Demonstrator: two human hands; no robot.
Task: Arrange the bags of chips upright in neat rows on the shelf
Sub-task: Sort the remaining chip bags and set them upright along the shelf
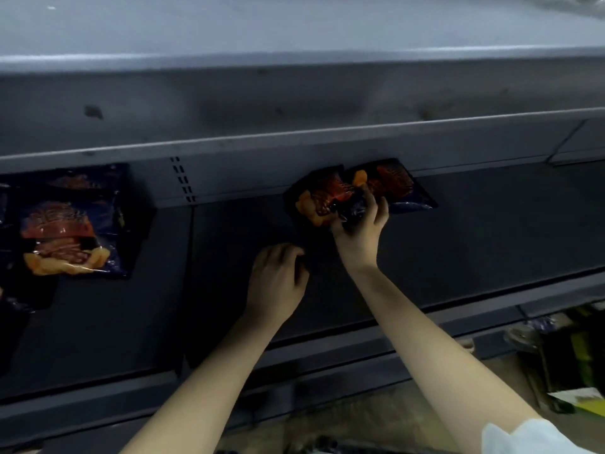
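Note:
Two dark blue chip bags with red and orange print sit at the back of the dark shelf [474, 231]. My right hand [360, 227] grips the bottom of the left bag [319, 199], which leans against the back wall. The second bag [397, 185] stands right beside it, partly behind my fingers. My left hand [278, 280] hovers over the shelf below and left of these bags, fingers loosely curled, holding nothing. Further left, another chip bag [67, 237] stands in front of a similar bag [88, 180] behind it.
A grey upper shelf [294, 63] overhangs the working shelf. A perforated upright strip [183, 180] divides the back wall. More dark bags show at the far left edge [6, 204]. Green and dark items [576, 355] lie on the floor at the lower right.

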